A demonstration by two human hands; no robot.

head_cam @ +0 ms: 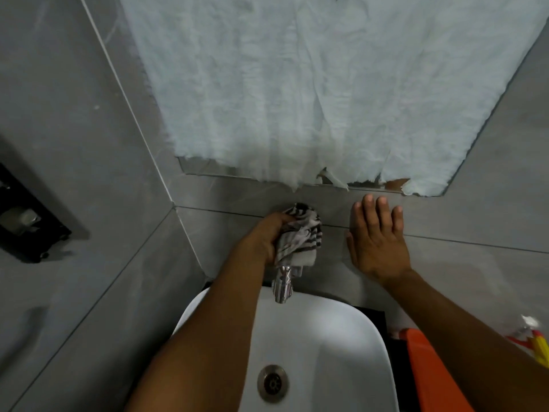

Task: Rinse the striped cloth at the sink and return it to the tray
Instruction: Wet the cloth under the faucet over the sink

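Observation:
My left hand [264,236] grips the bunched striped cloth [301,237], grey-white with dark stripes, pressed over the top of the chrome tap [282,288] against the grey tiled wall. The tap spout pokes out below the cloth, above the white sink [341,331]. My right hand [375,237] lies flat on the wall tiles just right of the cloth, fingers spread, holding nothing. No water stream is visible. An orange tray [430,370] sits at the sink's right side, partly hidden by my right forearm.
A mirror covered with torn white paper [326,84] hangs above the tap. A black wall holder [26,221] is mounted on the left wall. The sink drain [272,383] is at the bottom. A spray bottle with red and yellow parts [534,340] stands far right.

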